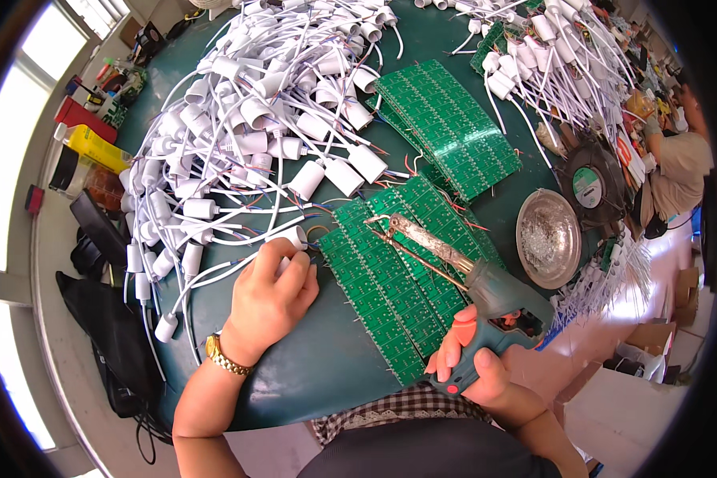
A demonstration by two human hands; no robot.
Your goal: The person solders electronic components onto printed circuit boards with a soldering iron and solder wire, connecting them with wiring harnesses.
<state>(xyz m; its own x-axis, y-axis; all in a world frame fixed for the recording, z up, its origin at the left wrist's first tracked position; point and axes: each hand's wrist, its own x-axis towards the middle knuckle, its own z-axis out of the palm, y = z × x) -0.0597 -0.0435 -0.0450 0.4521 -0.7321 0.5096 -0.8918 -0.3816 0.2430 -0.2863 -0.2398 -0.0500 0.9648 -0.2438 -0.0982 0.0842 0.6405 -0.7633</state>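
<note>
My left hand (272, 288) is closed at the near edge of a heap of white lamp holders with cables (255, 111). Its fingers grip a white lamp holder (295, 235), partly hidden behind them. A gold watch (225, 356) is on that wrist. In my right hand (486, 374) is a teal soldering gun (498, 291), my fingers wrapped round its grip. The metal tip and thin feed tube of the gun point up and left, over a green circuit board panel (366, 295). Bare wire ends lie along the far edge of this panel.
Behind lies a stack of green panels (446, 127). At the right stand a metal dish (546, 247) of small shiny bits and a round black fan (588, 187). More lamp holders (542, 48) lie far right, near another person (677, 175). A black bag (107, 334) hangs left.
</note>
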